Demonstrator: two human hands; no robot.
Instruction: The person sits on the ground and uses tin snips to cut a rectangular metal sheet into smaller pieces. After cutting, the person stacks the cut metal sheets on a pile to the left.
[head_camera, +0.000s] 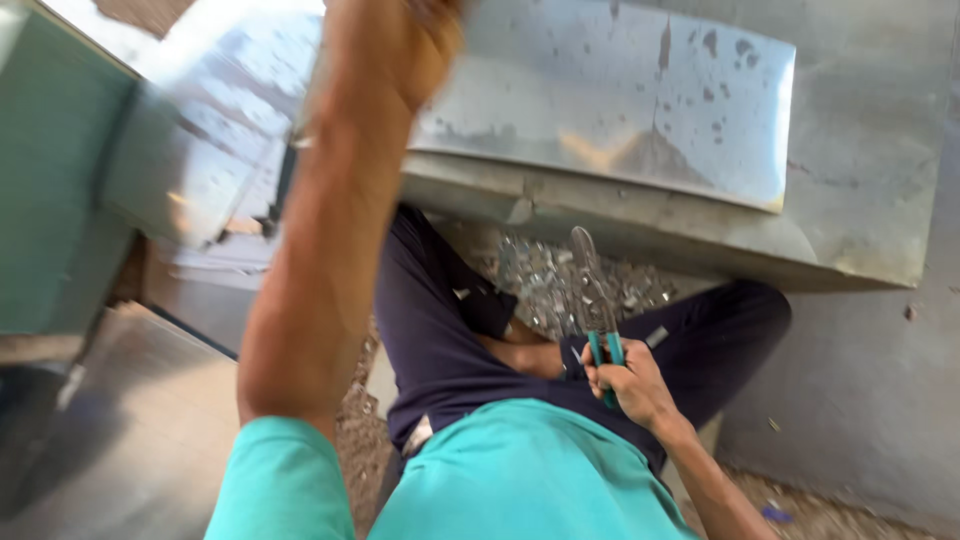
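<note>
the right hand (632, 382) squeezed the snips (592, 300), blades pointing up toward the metal sheet's (640, 90) edge; the left hand (400, 40), blurred, seemingly held that sheet.

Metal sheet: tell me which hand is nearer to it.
Left. The left hand is raised up against the metal sheet; the right hand holds snips low, below it.

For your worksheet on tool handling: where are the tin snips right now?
In the head view, the tin snips are right of centre, gripped by the right hand, blades pointing up over the metal scraps below the sheet-metal piece.
</note>
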